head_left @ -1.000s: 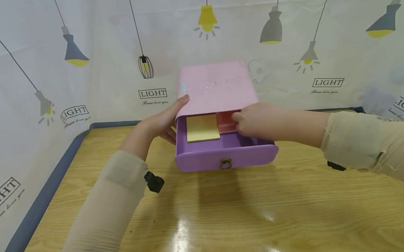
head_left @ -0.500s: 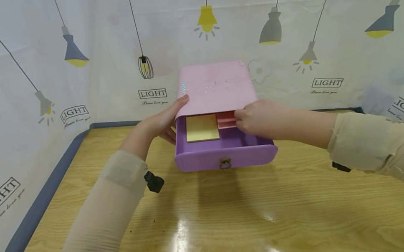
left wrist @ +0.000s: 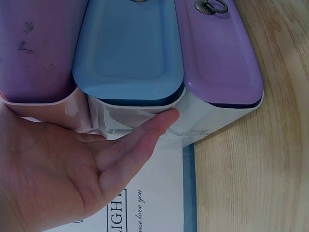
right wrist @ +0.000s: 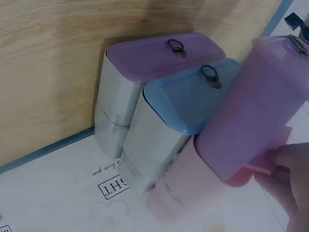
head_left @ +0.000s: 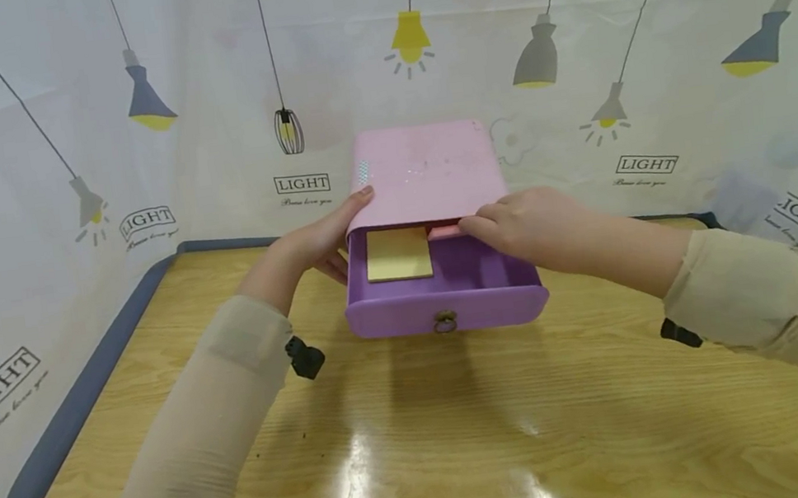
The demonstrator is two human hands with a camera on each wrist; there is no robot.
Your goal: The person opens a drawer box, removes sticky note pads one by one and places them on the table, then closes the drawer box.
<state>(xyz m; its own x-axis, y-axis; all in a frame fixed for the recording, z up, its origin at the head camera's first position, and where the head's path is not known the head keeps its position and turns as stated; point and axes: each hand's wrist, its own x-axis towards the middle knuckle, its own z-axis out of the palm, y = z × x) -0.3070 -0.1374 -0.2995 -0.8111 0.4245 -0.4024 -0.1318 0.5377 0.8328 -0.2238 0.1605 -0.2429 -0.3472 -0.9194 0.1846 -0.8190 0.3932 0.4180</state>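
A purple drawer (head_left: 407,316) stands pulled out of the pink-topped drawer unit (head_left: 427,172). Inside it, on the left, lies a yellow sticky note pad (head_left: 398,255). My right hand (head_left: 526,222) pinches a pink sticky note pad (head_left: 444,232) up near the drawer's mouth; only its thin edge shows in the head view. In the right wrist view, that pink pad (right wrist: 285,137) sticks out beyond the fingers. My left hand (head_left: 319,240) rests against the unit's left side, thumb on the top, its straight fingers (left wrist: 135,145) beside the casing below the top drawer.
Under the pulled-out drawer, a blue drawer (left wrist: 130,53) and a lower purple drawer (left wrist: 219,53) are closed, with ring pulls. The unit stands on a wood-grain table (head_left: 421,429), close to a white backdrop (head_left: 216,97) printed with lamps.
My right hand has tilted and raised the pink sticky note pad from the drawer's right part, shifting slightly up and right. The left hand and the yellow pad stay in place.
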